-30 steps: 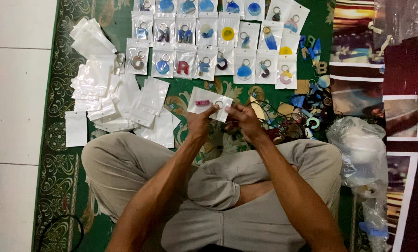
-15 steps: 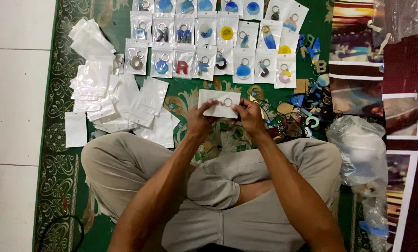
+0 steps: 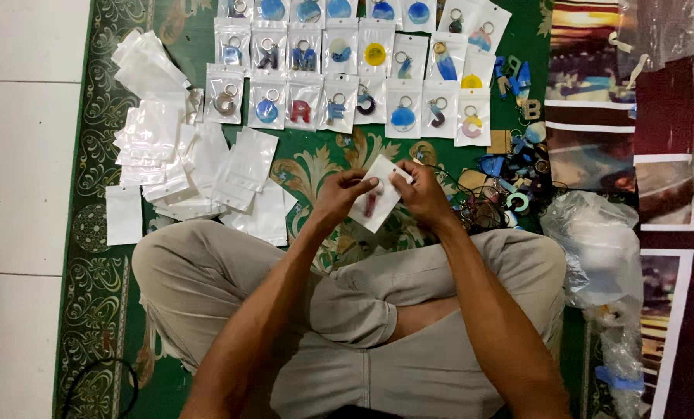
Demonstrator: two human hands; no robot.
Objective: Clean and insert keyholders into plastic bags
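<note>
Person seated cross-legged on a green rug (image 3: 99, 310). Both hands are raised just above the knees and meet on one small white pouch (image 3: 376, 198), held tilted, with a dark reddish piece showing through it.

Left hand (image 3: 339, 198): fingers closed on the pouch's left edge, thumb on top. Right hand (image 3: 421, 194): fingers pinched on the pouch's upper right corner. Both grips are narrow, and the pouch is clear of the rug.

Beyond the pouch, filled pouches (image 3: 339, 101) lie in neat rows, each holding a keychain shaped as a letter or a disc, mostly blue, some yellow or red. To the left of the held pouch, empty pouches (image 3: 169, 163) lie in a loose heap, one lying apart nearer the tiled floor (image 3: 21, 155). To its right, loose charms (image 3: 510, 178) are scattered, with a clear plastic bag (image 3: 595, 248) just beside the right knee.
</note>
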